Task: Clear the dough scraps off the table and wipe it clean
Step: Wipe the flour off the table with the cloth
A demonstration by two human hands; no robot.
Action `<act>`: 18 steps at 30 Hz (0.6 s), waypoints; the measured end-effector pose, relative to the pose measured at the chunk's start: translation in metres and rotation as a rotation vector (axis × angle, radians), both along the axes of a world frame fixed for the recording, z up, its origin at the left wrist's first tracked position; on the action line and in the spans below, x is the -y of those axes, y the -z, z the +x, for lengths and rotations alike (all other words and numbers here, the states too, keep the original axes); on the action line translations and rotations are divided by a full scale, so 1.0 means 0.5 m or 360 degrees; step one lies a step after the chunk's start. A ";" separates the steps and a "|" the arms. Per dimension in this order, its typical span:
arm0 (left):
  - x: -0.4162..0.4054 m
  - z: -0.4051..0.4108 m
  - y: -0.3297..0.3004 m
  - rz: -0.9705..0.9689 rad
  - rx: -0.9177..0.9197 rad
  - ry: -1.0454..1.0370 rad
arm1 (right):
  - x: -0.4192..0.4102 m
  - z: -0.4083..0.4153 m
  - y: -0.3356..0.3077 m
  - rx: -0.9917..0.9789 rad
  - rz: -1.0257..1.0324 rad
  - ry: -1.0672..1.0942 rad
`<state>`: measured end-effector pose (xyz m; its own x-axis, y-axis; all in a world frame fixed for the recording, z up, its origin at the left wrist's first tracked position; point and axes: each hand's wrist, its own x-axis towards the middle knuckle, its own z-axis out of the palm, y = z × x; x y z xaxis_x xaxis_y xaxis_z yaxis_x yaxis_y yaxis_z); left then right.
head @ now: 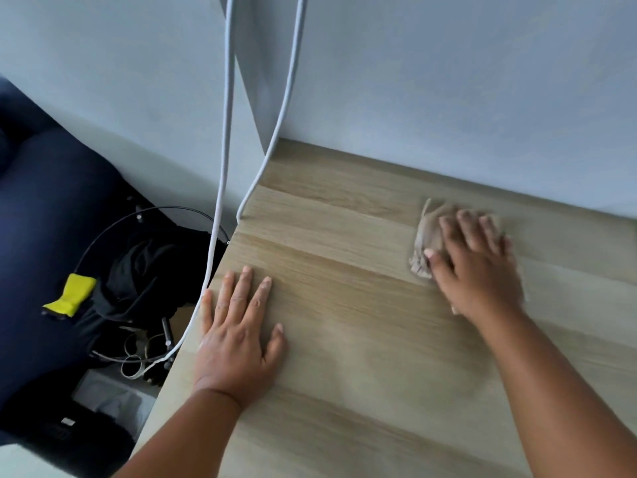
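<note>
A light wooden table [344, 339] fills the lower right of the head view. My right hand [479, 267] presses flat on a crumpled beige cloth [424, 232] near the table's far side, fingers spread and straight, slightly blurred. My left hand [238, 336] rests flat on the table near its left edge, fingers straight and spread, holding nothing. I see no dough scraps on the visible wood.
Two white cables [224, 167] hang down past the table's left edge. A pale wall [448, 81] runs right behind the table. Left of the table, on the floor, lie dark bags, black wires and a yellow cloth item [70, 294].
</note>
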<state>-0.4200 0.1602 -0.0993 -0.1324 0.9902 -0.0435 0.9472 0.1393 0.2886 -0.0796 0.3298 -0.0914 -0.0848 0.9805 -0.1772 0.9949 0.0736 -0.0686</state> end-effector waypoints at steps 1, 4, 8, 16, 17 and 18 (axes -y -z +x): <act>0.000 -0.001 0.001 0.0010 0.0002 0.0000 | -0.029 0.006 -0.002 0.0002 -0.0004 0.0112; -0.002 -0.001 0.004 0.0014 -0.0014 0.0004 | -0.095 -0.034 0.003 -0.0052 -0.0001 0.0282; -0.004 -0.001 0.002 0.0014 -0.0014 -0.0011 | -0.112 -0.115 0.014 -0.0072 0.0017 0.0166; -0.003 0.004 -0.002 0.0015 0.0012 -0.0031 | 0.057 -0.181 0.020 -0.0112 0.0094 -0.0227; -0.003 0.005 -0.002 0.0014 0.0015 -0.0034 | 0.086 -0.185 0.018 -0.0117 0.0089 -0.0264; -0.002 0.007 -0.002 0.0013 0.0016 -0.0035 | 0.120 -0.187 0.017 -0.0114 0.0093 -0.0308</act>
